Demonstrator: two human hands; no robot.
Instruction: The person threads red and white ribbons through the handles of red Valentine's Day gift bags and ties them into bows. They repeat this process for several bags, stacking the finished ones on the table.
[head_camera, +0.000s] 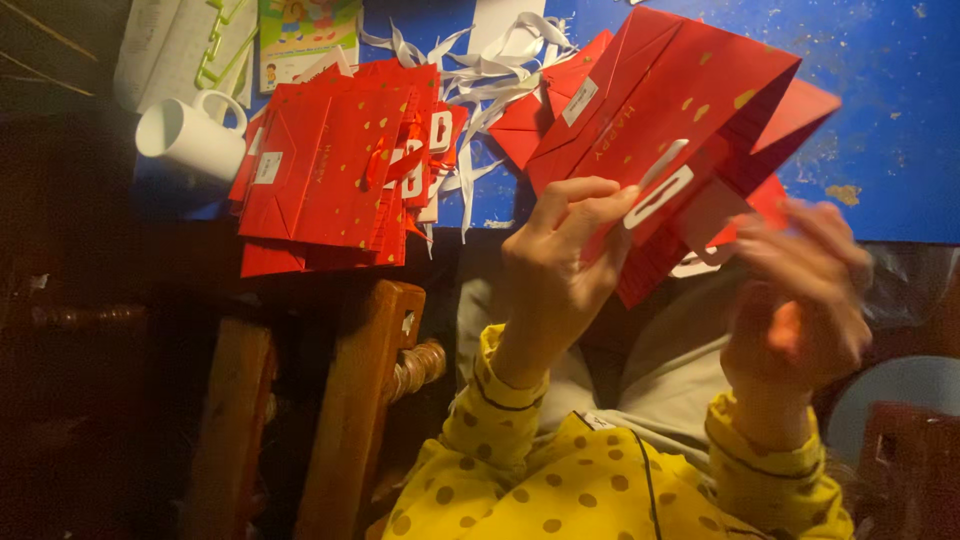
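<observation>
Left hand (555, 265) pinches the edge of a red paper gift bag w/ gold specks and white ribbon handle (665, 110), held up just above both hands; right hand (800, 300) is blurred, fingers at the bag's lower corner, grip can't be told. Far left of the hands, a stack of flat red paper bags (330, 170) lies on the blue tabletop (880, 120), w/ a white ceramic mug (190, 135) on its side beyond it.

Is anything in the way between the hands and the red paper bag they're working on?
No. The left hand already grips the red paper bag at its edge. The right hand is blurred, close beside its white ribbon handle, with nothing visible between them.
</observation>
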